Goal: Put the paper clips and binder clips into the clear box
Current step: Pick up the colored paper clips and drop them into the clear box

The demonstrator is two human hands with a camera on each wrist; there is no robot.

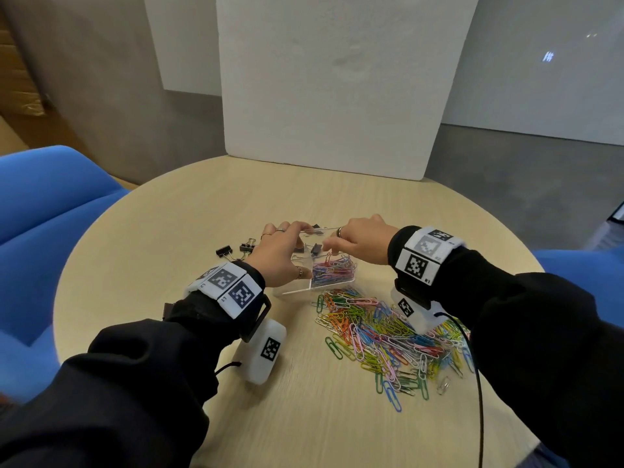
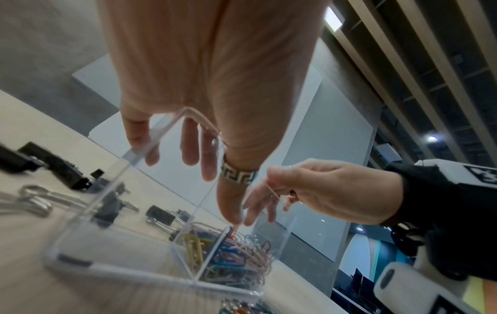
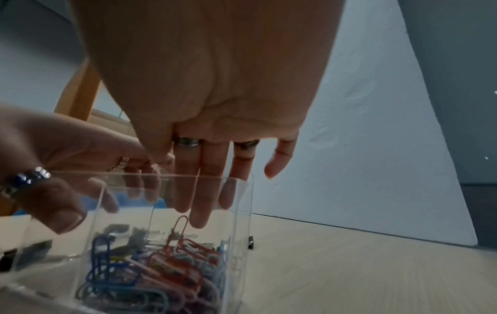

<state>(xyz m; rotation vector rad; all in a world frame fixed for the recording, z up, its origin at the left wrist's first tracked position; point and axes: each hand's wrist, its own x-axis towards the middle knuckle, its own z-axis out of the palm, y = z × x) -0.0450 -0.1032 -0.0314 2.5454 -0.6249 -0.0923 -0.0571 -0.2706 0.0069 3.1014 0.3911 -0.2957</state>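
Note:
The clear box point(image 1: 293, 289) point(image 2: 121, 223) point(image 3: 242, 212) stands mid-table, divided into compartments. Its near right compartment holds coloured paper clips point(image 1: 332, 270) point(image 2: 228, 255) point(image 3: 161, 276), and a black binder clip point(image 1: 315, 248) lies in a far one. My left hand point(image 1: 297, 251) point(image 2: 201, 159) point(image 3: 53, 159) grips the box, fingers over the far rim and thumb at the near side. My right hand point(image 1: 332, 246) point(image 2: 266, 210) point(image 3: 199, 201) hangs over the clip compartment with straight fingers pointing down. A red clip point(image 3: 180, 225) stands on end just under them.
A big loose pile of paper clips point(image 1: 388, 336) lies right of and in front of the box. Loose binder clips point(image 1: 226, 251) point(image 2: 53, 167) sit left of it. A white foam board point(image 1: 337, 79) stands at the table's back edge. Blue chairs point(image 1: 40, 214) flank the round table.

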